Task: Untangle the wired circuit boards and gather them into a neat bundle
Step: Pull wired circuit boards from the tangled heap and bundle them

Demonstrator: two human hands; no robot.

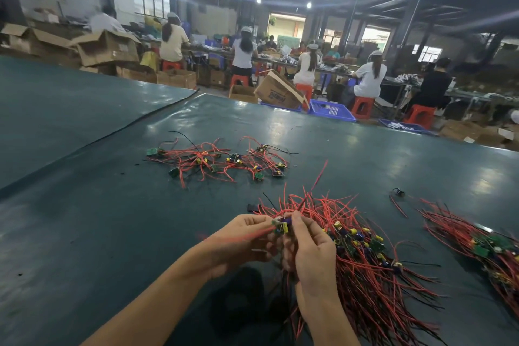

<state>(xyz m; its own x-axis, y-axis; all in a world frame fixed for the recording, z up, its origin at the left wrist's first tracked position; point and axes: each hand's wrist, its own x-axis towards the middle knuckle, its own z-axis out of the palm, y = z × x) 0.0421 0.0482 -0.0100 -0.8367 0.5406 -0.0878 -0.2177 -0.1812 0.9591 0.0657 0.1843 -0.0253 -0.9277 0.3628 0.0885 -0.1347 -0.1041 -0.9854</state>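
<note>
Red-wired board (281, 226) pinched by left hand (238, 244), right hand (309, 253), three piles (216, 160) (373, 270) (477, 244)

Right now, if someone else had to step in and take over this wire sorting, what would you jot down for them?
Left hand and right hand: both pinch one small circuit board, just above the table.
Done: a gathered bundle lies beside the right hand; a second bundle lies at the far right.
To do: the tangled pile farther up the green table is not yet sorted; the held board probably joins the near bundle next.
</note>
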